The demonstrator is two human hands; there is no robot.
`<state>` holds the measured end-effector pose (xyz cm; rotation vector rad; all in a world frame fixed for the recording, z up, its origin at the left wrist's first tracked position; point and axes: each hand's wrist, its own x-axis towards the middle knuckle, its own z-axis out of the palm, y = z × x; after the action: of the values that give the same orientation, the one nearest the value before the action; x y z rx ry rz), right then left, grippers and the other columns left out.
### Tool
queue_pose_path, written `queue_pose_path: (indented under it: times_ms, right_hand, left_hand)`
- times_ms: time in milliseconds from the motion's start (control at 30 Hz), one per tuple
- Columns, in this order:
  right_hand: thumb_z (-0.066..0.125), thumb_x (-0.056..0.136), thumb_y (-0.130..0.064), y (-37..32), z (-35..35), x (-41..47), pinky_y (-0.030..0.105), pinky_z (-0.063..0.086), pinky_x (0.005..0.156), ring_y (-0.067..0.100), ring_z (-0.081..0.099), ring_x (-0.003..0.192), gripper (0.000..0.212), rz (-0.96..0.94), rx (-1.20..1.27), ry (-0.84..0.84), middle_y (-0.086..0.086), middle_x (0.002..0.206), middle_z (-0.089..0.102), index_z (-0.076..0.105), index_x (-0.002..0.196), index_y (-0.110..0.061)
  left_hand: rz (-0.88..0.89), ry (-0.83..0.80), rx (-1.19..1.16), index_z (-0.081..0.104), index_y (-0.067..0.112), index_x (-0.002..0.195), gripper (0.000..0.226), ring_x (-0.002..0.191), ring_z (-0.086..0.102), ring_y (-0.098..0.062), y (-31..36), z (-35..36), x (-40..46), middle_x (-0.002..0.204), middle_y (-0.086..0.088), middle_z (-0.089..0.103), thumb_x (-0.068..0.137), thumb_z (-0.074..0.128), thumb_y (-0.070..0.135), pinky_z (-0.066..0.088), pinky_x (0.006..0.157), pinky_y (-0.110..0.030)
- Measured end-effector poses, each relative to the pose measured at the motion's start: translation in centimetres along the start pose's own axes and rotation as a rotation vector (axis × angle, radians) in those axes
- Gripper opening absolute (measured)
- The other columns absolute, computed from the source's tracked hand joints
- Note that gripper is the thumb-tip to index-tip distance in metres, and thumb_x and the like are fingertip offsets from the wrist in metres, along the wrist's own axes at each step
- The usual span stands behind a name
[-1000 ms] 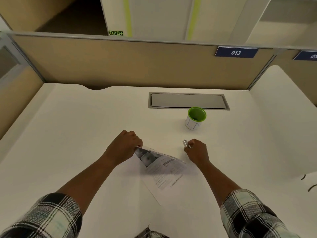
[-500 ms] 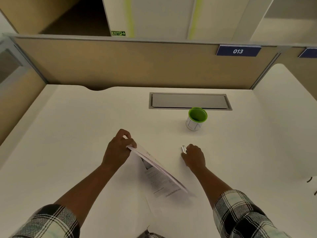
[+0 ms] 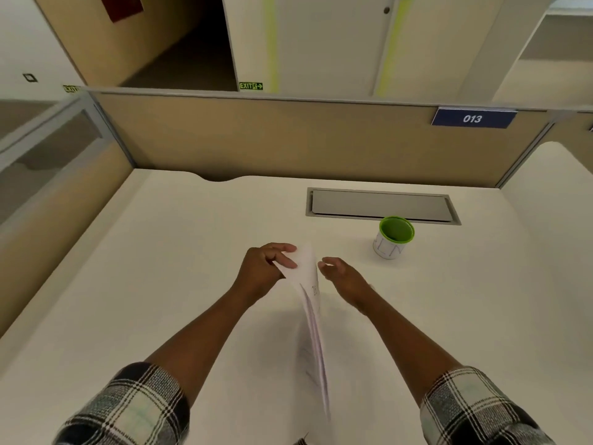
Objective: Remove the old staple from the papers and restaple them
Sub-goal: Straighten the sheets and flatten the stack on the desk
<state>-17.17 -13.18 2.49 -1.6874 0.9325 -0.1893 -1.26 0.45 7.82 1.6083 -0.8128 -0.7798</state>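
Nearest, two plaid-sleeved forearms reach out over the white desk [image 3: 154, 258]. The left hand [image 3: 261, 273] pinches the top corner of the white printed papers [image 3: 309, 303], which stand nearly edge-on, lifted off the desk between the hands. At three o'clock of that corner, the right hand [image 3: 341, 274] hovers just beside the sheets, fingers loosely spread, holding nothing. Further out at two o'clock sits the green-rimmed white cup [image 3: 393, 237], then the grey cable-tray lid [image 3: 382, 205], then the tan partition [image 3: 272, 139].

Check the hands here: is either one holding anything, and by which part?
The left hand pinches the papers at their top corner. The right hand, fingers relaxed, holds nothing.
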Motion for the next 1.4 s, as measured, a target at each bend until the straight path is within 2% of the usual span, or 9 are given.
queue_pose_path:
  times_ms: [133,233,300,500,700,833,1000,1267,1400]
  right_hand:
    - [0.040,0.089,-0.065,-0.3,0.6,-0.5,0.039,0.026,0.105,0.015,0.049,0.123,0.053,0.129,0.376,-0.179,-0.010,0.136,0.051,0.045,0.131,-0.032]
    - [0.032,0.095,-0.061,0.6,0.8,-0.6,0.042,0.017,0.109,0.011,0.047,0.127,0.050,0.162,0.565,-0.208,-0.015,0.136,0.053,0.045,0.136,-0.035]
    - [0.036,0.096,-0.053,1.0,0.7,-0.7,0.040,0.019,0.107,0.008,0.048,0.125,0.043,0.154,0.644,-0.202,-0.014,0.132,0.059,0.053,0.131,-0.034]
    - [0.062,0.086,-0.031,1.5,-0.6,-0.9,0.038,0.046,0.095,0.025,0.060,0.115,0.036,0.017,0.796,-0.123,0.011,0.127,0.065,0.067,0.117,-0.012]
    - [0.073,0.081,-0.023,0.4,-2.0,-1.1,0.037,0.057,0.073,0.027,0.071,0.091,0.012,0.033,0.753,0.066,0.014,0.104,0.073,0.077,0.088,-0.014]
    - [0.074,0.083,-0.015,-0.1,-2.5,-1.1,0.043,0.057,0.079,0.032,0.071,0.086,0.014,0.093,0.675,0.197,0.016,0.097,0.074,0.073,0.092,-0.004]
    - [0.078,0.077,-0.014,-0.9,-2.8,-1.1,0.037,0.056,0.069,0.027,0.067,0.067,0.011,0.168,0.519,0.310,0.015,0.080,0.072,0.070,0.076,-0.006]
    - [0.080,0.069,-0.014,-1.0,-3.4,-1.2,0.049,0.056,0.080,0.038,0.069,0.080,0.028,0.304,0.337,0.393,0.024,0.086,0.070,0.069,0.082,0.007]
    - [0.075,0.075,-0.025,-1.0,-3.2,-1.3,0.048,0.056,0.085,0.034,0.068,0.086,0.021,0.308,0.075,0.389,0.015,0.088,0.072,0.067,0.077,-0.005]
  left_hand:
    - [-0.068,-0.044,-0.279,0.074,0.006,0.062,0.038,0.107,0.067,-0.025,0.8,-0.5,-0.2,0.116,-0.009,0.069,0.072,0.060,-0.028,0.056,0.078,-0.031]
    - [-0.214,-0.052,-0.478,0.068,-0.011,0.084,0.026,0.099,0.066,-0.031,0.9,-1.2,-0.4,0.119,-0.016,0.067,0.075,0.048,-0.025,0.054,0.077,-0.031]
    - [-0.395,-0.124,-0.639,0.063,-0.007,0.104,0.035,0.086,0.064,-0.030,1.3,-1.9,-0.4,0.107,-0.016,0.066,0.075,0.043,-0.008,0.050,0.070,-0.029]
    - [-0.515,-0.093,-0.670,0.052,0.005,0.100,0.024,0.063,0.055,-0.030,1.6,-3.4,-0.5,0.081,-0.013,0.058,0.079,0.042,0.008,0.048,0.050,-0.026]
    - [-0.502,0.003,-0.765,0.074,0.008,0.087,0.031,0.063,0.065,-0.032,-0.4,-3.9,-0.1,0.074,-0.012,0.071,0.089,0.052,0.030,0.054,0.062,-0.033]
    - [-0.483,-0.015,-0.656,0.071,0.009,0.111,0.048,0.079,0.071,-0.033,-1.2,-3.6,0.2,0.096,-0.016,0.075,0.091,0.051,0.048,0.056,0.068,-0.037]
    - [-0.408,0.024,-0.382,0.070,0.002,0.105,0.027,0.089,0.073,-0.033,-0.9,-2.1,0.7,0.106,-0.021,0.072,0.079,0.076,0.011,0.060,0.074,-0.039]
    - [-0.489,0.160,-0.263,0.071,-0.001,0.094,0.021,0.085,0.073,-0.036,-2.5,-1.1,1.2,0.092,-0.019,0.075,0.074,0.078,0.003,0.059,0.082,-0.048]
    - [-0.504,0.171,-0.215,0.071,0.002,0.095,0.018,0.082,0.073,-0.033,-3.3,-0.6,1.2,0.091,-0.016,0.075,0.079,0.076,0.009,0.059,0.081,-0.046]
